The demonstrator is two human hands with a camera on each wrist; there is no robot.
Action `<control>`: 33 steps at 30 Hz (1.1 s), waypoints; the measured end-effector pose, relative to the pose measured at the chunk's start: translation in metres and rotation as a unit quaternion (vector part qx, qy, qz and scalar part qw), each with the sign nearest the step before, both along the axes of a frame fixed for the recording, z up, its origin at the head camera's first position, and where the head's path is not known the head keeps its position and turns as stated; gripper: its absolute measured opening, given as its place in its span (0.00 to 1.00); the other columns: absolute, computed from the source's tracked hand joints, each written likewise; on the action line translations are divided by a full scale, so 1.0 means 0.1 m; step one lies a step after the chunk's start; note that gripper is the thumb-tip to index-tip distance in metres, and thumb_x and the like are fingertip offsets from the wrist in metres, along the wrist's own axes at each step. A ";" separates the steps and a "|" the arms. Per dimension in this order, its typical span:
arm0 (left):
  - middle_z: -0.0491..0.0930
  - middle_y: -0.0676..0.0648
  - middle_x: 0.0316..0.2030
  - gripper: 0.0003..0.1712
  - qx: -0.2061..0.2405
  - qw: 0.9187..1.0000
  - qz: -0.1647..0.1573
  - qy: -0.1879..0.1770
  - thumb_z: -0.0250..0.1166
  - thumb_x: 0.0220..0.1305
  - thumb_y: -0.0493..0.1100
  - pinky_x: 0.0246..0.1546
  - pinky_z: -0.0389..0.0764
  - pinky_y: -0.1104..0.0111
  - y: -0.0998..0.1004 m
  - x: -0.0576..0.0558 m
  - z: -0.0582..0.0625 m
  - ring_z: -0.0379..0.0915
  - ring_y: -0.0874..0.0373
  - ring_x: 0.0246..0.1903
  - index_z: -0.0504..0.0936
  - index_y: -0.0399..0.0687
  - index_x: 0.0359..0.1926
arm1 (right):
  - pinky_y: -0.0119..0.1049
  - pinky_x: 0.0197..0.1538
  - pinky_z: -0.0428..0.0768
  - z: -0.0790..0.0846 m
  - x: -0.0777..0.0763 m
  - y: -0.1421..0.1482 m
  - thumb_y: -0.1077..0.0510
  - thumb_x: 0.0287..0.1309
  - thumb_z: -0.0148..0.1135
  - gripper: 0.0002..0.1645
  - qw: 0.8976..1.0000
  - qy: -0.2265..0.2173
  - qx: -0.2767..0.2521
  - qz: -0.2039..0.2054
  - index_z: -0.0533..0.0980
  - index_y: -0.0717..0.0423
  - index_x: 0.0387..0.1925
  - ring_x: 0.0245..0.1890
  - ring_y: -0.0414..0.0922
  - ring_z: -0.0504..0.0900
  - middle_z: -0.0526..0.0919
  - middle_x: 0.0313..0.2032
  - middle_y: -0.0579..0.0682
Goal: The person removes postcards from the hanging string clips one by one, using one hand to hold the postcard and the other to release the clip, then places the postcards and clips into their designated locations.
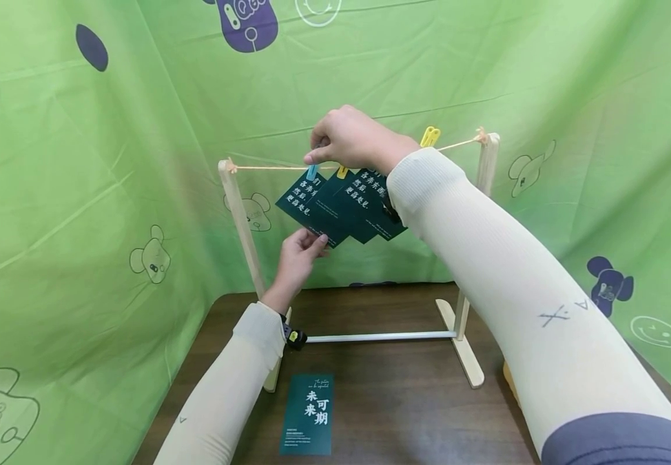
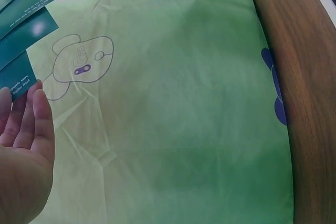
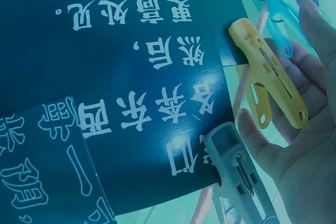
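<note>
Several dark green cards with white Chinese characters hang overlapping from an orange cord [image 1: 265, 168]. My left hand [image 1: 300, 255] pinches the lower corner of the leftmost card [image 1: 296, 201], thumb in front; the left wrist view shows that card [image 2: 20, 74] between thumb and fingers. Above, my right hand [image 1: 352, 139] holds a blue clothespin [image 1: 312, 172] at the card's upper corner. In the right wrist view, thumb and fingers are around the blue clothespin's [image 3: 275, 11] handles. Beside it, a yellow clothespin [image 3: 268, 72] and a grey clothespin [image 3: 236, 166] grip neighbouring cards.
The cord spans two wooden posts [image 1: 241, 219], joined low by a white bar [image 1: 378, 336]. Another green card [image 1: 307, 413] lies flat on the brown table [image 1: 405, 400]. A yellow clothespin [image 1: 430, 136] sits farther right on the cord. Green printed cloth [image 1: 103, 194] surrounds the table.
</note>
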State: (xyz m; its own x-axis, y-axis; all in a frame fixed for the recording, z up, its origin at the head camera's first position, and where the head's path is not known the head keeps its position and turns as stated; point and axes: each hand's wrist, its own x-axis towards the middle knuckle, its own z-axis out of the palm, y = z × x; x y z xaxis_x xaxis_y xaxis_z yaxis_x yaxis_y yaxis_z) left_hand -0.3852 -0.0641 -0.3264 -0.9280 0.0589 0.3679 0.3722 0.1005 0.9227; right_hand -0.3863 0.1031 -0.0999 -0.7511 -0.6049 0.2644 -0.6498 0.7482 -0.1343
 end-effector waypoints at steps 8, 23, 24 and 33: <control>0.86 0.31 0.50 0.11 0.004 1.000 -0.003 0.008 0.62 0.73 0.36 0.42 0.88 0.68 0.00 0.02 0.01 0.85 0.55 0.39 0.81 0.33 0.50 | 0.37 0.46 0.76 0.00 0.01 -0.01 0.44 0.70 0.62 0.17 1.000 0.012 -0.004 0.003 0.85 0.51 0.44 0.39 0.45 0.76 0.87 0.41 0.52; 0.86 0.33 0.50 0.11 -0.004 1.000 0.000 0.005 0.62 0.73 0.37 0.43 0.88 0.67 -0.03 -0.02 0.00 0.86 0.56 0.38 0.81 0.34 0.50 | 0.35 0.45 0.74 0.02 0.03 0.02 0.44 0.69 0.63 0.16 0.999 0.042 -0.016 0.014 0.86 0.51 0.41 0.38 0.44 0.77 0.88 0.37 0.48; 0.86 0.33 0.50 0.10 -0.004 1.000 0.001 0.005 0.62 0.73 0.37 0.43 0.88 0.67 -0.03 -0.02 0.00 0.86 0.56 0.38 0.81 0.34 0.50 | 0.35 0.45 0.74 0.02 0.03 0.02 0.44 0.69 0.63 0.16 0.999 0.044 -0.019 0.015 0.86 0.51 0.41 0.38 0.44 0.77 0.88 0.36 0.48; 0.86 0.33 0.50 0.10 -0.003 1.000 0.000 -0.002 0.62 0.73 0.37 0.43 0.88 0.66 -0.03 -0.03 0.00 0.84 0.62 0.35 0.81 0.35 0.50 | 0.35 0.43 0.74 0.02 0.06 0.03 0.45 0.69 0.63 0.15 0.999 0.043 -0.029 0.008 0.86 0.50 0.40 0.36 0.44 0.76 0.88 0.36 0.50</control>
